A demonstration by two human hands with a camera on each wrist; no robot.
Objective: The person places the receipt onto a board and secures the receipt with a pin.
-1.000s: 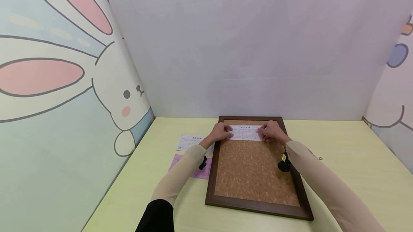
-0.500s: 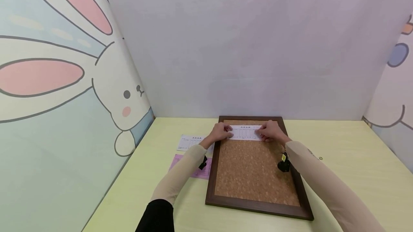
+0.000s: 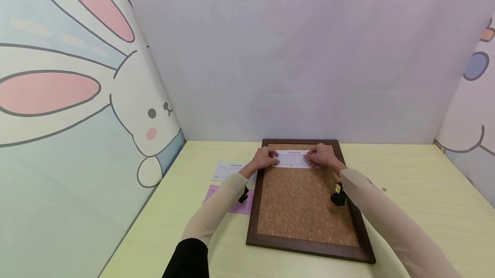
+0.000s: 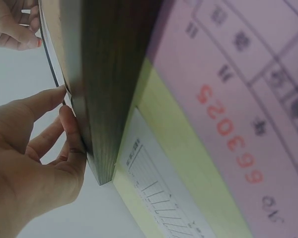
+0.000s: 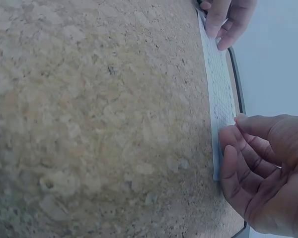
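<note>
White printed slip (image 3: 292, 159) is lying across the far end of the brown-framed cork board (image 3: 305, 205). Left hand (image 3: 264, 158) is grasping the slip's left end between thumb and fingers, extending over the board's left side. Right hand (image 3: 324, 157) is standing at the right end, fingers curling, thumb and index meeting; whether they are pinching anything cannot be told. Both forearms (image 3: 216, 205) are slanting inward.

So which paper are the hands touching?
The white slip on the corkboard, with the left hand and right hand touching it. The other white slip and the pink slip lie on the table.
</note>
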